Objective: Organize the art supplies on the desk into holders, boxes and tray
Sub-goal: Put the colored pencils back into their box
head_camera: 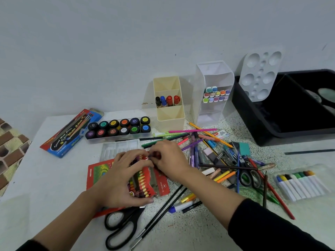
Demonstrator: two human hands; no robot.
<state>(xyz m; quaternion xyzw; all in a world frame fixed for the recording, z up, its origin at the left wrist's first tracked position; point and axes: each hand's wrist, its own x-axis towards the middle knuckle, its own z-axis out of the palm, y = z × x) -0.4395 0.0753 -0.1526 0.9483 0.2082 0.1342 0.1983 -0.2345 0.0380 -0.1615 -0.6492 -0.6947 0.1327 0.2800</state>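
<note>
A red crayon box lies open on the desk in front of me, with crayons in a row inside. My left hand grips the box from the left, thumb along its near edge. My right hand pinches a dark red crayon over the box's far end. To the right lies a loose heap of pencils, pens and markers. At the back stand a cream holder with several markers and a white holder with pastel markers.
A tray of paint jars and a blue watercolor box sit at the left. Black scissors and two brushes lie near me. A black tray with a white palette is at the right, a marker pack below it.
</note>
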